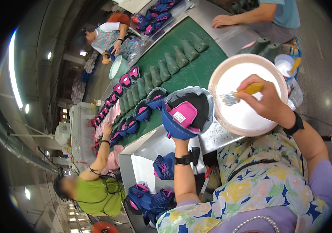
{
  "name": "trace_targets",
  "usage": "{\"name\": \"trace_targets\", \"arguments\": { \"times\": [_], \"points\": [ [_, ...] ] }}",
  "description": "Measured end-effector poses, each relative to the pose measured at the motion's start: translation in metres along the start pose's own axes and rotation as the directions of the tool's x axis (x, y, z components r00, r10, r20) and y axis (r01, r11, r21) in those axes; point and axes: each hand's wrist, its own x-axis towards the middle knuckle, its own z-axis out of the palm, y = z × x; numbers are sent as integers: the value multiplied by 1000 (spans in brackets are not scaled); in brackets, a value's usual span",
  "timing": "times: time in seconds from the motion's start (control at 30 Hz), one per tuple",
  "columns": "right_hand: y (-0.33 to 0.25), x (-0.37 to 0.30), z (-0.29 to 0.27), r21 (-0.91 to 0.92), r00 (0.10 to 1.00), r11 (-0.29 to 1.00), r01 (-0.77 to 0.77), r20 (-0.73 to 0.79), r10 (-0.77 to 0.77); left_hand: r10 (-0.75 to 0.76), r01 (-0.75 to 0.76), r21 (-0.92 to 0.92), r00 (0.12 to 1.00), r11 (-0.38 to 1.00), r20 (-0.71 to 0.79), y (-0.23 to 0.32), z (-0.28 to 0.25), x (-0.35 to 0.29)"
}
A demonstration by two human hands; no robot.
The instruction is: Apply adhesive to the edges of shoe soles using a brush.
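Holding blue shoe upper (172, 125) from below with left hand (181, 143); right hand (265, 98) is pinching brush (253, 88) over basin (213, 83). Upper is probably feeling light, soft; best gripped by outer side.

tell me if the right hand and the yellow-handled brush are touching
Touching. The head view shows it: the right hand grips the yellow-handled brush by its handle, held between thumb and fingers.

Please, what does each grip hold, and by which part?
Left grip: a blue shoe upper, from underneath; exact hold hidden. Right grip: a brush, by its yellow handle.
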Motion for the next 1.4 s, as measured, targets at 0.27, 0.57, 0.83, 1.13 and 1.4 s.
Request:
{"name": "trace_targets", "arguments": {
  "times": [0.27, 0.57, 0.83, 1.13, 1.4],
  "points": [
    [8, -19, -32, -7, 968, 974, -225, -119, 222, -556, 494, -362, 827, 790, -86, -93, -62, 75],
    [17, -35, -41, 3, 940, 942, -337, -47, 337, -760, 767, -88, 602, 636, -245, -151, -61, 144],
    [29, -35, -26, 185, 869, 850, -493, 58, 492, -764, 765, -59, 629, 641, -143, -116, -122, 118],
    [22, -31, -23, 101, 897, 891, -442, 41, 441, -535, 539, 575, 821, 615, -197, -173, -57, 143],
    [58, -42, -75, 31, 875, 875, -484, 4, 484, -507, 403, 503, 858, 764, 84, -20, -202, 81]
  ]
}}
